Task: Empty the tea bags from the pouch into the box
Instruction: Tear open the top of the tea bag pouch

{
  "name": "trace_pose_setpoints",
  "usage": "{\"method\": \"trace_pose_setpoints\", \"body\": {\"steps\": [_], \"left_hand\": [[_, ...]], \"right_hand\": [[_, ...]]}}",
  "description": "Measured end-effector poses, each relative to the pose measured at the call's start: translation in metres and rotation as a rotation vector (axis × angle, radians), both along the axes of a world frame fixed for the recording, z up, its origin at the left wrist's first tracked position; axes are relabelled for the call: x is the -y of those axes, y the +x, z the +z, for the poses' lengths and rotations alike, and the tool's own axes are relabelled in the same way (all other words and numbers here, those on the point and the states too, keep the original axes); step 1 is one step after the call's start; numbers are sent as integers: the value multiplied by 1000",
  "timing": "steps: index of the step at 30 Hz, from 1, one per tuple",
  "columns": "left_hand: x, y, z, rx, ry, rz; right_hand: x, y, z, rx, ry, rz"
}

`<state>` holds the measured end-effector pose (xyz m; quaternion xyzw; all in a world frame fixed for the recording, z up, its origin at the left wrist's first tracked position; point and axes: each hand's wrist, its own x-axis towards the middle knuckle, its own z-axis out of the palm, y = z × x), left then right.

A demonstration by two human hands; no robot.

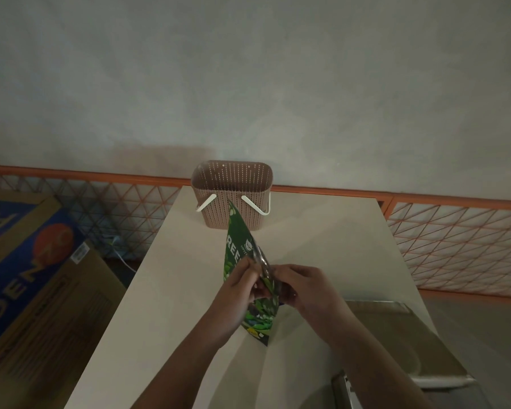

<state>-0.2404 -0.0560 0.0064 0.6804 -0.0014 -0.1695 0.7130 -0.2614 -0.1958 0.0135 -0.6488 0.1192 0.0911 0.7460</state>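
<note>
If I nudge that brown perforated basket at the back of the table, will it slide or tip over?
The basket looks like thin perforated plastic and no contents are visible, so it is probably light and would slide easily on the smooth table. It stands fairly tall on a narrower base, so a push near the rim might tip it. Its white handles hang down and could swing.

Between you and the basket (232, 196) the tabletop (322, 246) is bare on both sides; only the upright pouch (242, 240) stands in the middle, its tip before the basket wall.
</note>
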Motion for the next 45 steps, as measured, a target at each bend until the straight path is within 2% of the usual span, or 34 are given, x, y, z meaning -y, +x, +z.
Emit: {"method": "trace_pose_setpoints", "body": {"steps": [7,10,16,19,23,25,27,31,35,41,43,45], "left_hand": [[9,7,12,159,284,133],[8,15,18,198,356,137],[10,16,14,238,351,77],[11,15,12,210,309,77],[10,11,9,112,176,79],[13,7,11,68,114,91],[14,8,12,58,90,117],[16,17,16,111,186,178],[13,26,16,206,307,130],[15,21,10,206,285,61],[15,21,10,198,249,71],[15,19,7,170,195,78]], "right_hand": [[-2,5,4,96,-247,0],[-3,5,3,108,-278,-14],[-6,2,3,262,-357,-97],[-7,3,0,259,-355,-110],[-6,3,-1,74,-38,-104],[-5,3,-1,33,41,-103],[-5,3,0,45,20,-105],[-6,6,4,64,-98,-73],[-2,11,4,93,-210,-75],[-2,15,11,237,-412,-95],[-2,16,10,221,-401,-101],[-2,15,7,129,-219,-116]]}}
